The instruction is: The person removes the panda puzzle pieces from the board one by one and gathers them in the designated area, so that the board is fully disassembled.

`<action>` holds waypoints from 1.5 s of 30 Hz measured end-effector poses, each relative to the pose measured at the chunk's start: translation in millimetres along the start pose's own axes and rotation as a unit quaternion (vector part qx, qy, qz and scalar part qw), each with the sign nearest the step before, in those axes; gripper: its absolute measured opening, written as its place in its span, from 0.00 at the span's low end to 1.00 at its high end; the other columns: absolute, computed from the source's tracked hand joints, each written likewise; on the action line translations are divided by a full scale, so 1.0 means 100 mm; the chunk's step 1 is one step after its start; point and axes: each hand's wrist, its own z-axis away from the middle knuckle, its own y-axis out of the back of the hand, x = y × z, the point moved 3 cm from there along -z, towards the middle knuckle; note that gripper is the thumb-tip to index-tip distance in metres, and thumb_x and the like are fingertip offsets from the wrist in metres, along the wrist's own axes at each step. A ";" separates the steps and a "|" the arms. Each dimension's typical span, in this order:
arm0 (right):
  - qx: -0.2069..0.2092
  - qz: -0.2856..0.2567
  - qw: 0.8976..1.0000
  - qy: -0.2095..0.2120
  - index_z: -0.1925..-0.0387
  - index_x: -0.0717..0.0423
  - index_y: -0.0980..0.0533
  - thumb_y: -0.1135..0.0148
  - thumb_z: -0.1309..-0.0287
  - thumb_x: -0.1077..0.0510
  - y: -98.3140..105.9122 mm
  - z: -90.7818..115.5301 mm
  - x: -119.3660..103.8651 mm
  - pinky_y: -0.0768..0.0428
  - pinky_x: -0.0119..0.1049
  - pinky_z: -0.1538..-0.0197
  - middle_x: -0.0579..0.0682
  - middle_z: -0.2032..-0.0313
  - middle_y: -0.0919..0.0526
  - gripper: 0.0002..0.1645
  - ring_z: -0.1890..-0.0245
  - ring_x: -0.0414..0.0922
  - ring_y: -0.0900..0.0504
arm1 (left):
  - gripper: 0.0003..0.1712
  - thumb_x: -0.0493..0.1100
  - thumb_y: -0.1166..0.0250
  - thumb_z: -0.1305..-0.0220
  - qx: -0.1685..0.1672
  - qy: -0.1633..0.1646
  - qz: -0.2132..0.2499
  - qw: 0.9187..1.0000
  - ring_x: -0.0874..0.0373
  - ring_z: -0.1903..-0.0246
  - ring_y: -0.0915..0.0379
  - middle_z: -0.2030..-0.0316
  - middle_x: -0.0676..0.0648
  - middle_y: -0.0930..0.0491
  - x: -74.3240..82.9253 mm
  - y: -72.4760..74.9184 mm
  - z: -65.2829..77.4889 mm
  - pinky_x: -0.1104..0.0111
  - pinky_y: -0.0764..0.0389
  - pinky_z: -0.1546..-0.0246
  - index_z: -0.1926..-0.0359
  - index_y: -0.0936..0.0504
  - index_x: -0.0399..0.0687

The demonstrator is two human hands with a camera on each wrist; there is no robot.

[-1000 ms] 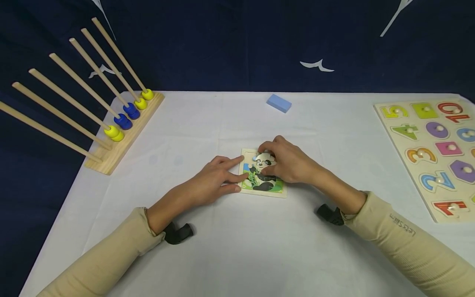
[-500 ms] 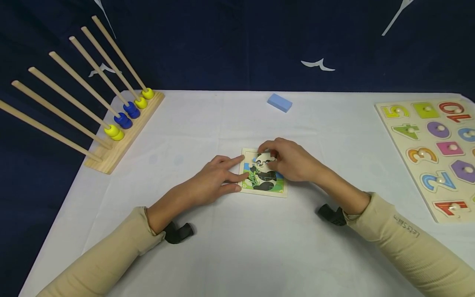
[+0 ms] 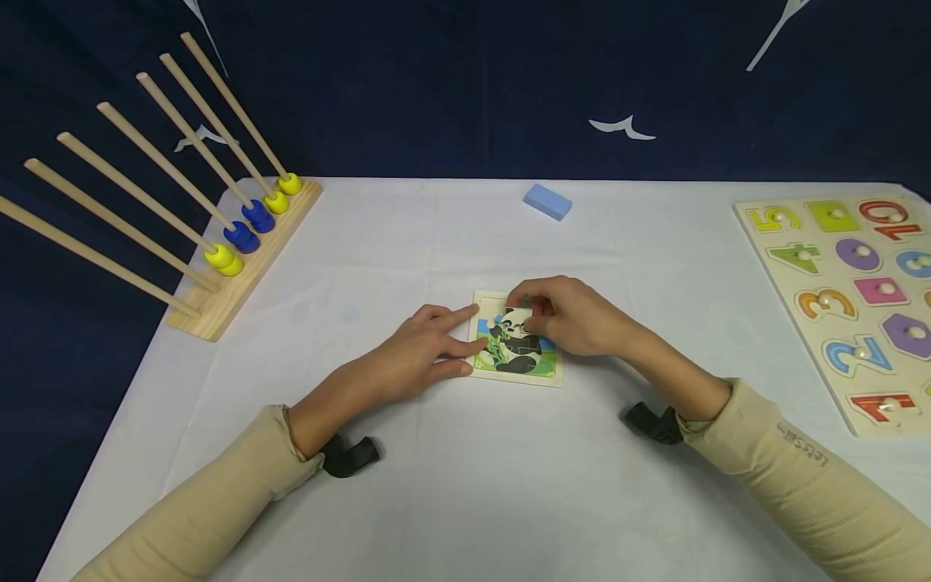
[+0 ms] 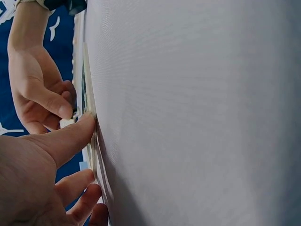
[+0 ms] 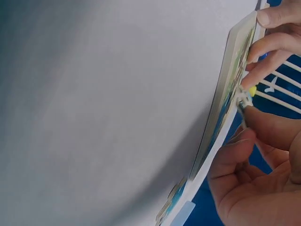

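Note:
A small wooden panda jigsaw puzzle (image 3: 509,377) lies on the white table. My left hand (image 3: 414,356) rests at its left edge, fingers spread, with fingertips on the frame. Over the upper part of the puzzle, my right hand (image 3: 582,319) pinches the panda-face puzzle piece (image 3: 515,316) between thumb and fingers. In the right wrist view this piece (image 5: 244,100) is tilted, close over the board's surface. Past the board's far edge in that view lies a loose puzzle piece (image 5: 171,199); in the head view the right hand hides that spot.
A wooden peg rack (image 3: 250,279) with yellow and blue beads stands at the left. Toward the back lies a blue block (image 3: 548,202). A number and shape peg puzzle (image 3: 829,311) covers the right side. Behind the table hangs a dark blue cloth (image 3: 436,89).
My right hand has shifted slightly down and right, its thumb drawing up off the panda's body. The face piece it pinches has tilted and slid down a little. My left hand stays put.

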 end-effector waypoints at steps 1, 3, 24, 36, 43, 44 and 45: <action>0.000 -0.007 1.000 0.006 0.51 0.61 0.20 0.38 0.40 0.71 0.01 0.00 0.00 0.33 0.40 0.65 0.50 0.73 0.28 0.16 0.71 0.46 0.32 | 0.24 0.46 0.36 0.31 -0.001 0.001 0.000 1.000 0.46 0.36 0.45 0.25 0.44 0.46 0.00 0.00 0.00 0.54 0.41 0.35 0.36 0.22 0.52; 0.001 -0.020 1.000 0.017 0.50 0.62 0.20 0.39 0.40 0.71 0.04 0.02 0.00 0.34 0.39 0.64 0.51 0.72 0.29 0.16 0.71 0.47 0.33 | 0.24 0.46 0.36 0.31 -0.002 0.002 -0.001 1.000 0.46 0.35 0.45 0.25 0.44 0.46 -0.01 0.00 0.00 0.53 0.41 0.35 0.36 0.23 0.52; 0.030 -0.080 0.996 -0.008 0.47 0.58 0.24 0.41 0.39 0.71 0.20 0.19 0.14 0.31 0.35 0.64 0.53 0.69 0.25 0.18 0.71 0.48 0.29 | 0.23 0.45 0.35 0.32 0.007 -0.010 -0.007 1.000 0.44 0.36 0.43 0.26 0.42 0.45 -0.02 0.02 0.00 0.53 0.40 0.36 0.37 0.22 0.50; 0.055 -0.096 0.993 -0.038 0.53 0.60 0.21 0.43 0.37 0.69 0.32 0.33 0.24 0.31 0.33 0.69 0.54 0.71 0.27 0.13 0.73 0.45 0.31 | 0.24 0.45 0.34 0.32 0.003 -0.001 -0.006 1.000 0.45 0.35 0.44 0.26 0.43 0.45 0.00 0.00 0.00 0.54 0.39 0.36 0.37 0.22 0.51; 0.066 -0.077 0.993 -0.054 0.52 0.60 0.20 0.44 0.36 0.69 0.38 0.41 0.33 0.31 0.33 0.67 0.53 0.69 0.27 0.13 0.71 0.45 0.31 | 0.24 0.45 0.34 0.32 0.003 0.000 -0.002 1.000 0.45 0.35 0.44 0.26 0.43 0.45 0.01 0.01 0.00 0.54 0.39 0.36 0.36 0.22 0.51; 0.067 -0.073 0.993 -0.058 0.52 0.60 0.21 0.44 0.37 0.69 0.38 0.43 0.35 0.32 0.33 0.67 0.53 0.69 0.27 0.13 0.70 0.46 0.31 | 0.24 0.45 0.34 0.32 0.004 0.000 -0.001 1.000 0.45 0.35 0.44 0.25 0.43 0.46 0.01 0.01 0.01 0.54 0.39 0.36 0.36 0.22 0.51; 0.068 -0.067 0.994 -0.061 0.52 0.60 0.21 0.44 0.37 0.69 0.39 0.44 0.36 0.32 0.32 0.67 0.52 0.68 0.27 0.13 0.70 0.46 0.31 | 0.24 0.45 0.34 0.32 0.003 0.000 -0.002 1.000 0.46 0.35 0.44 0.25 0.43 0.46 0.02 0.01 0.01 0.54 0.39 0.36 0.36 0.22 0.51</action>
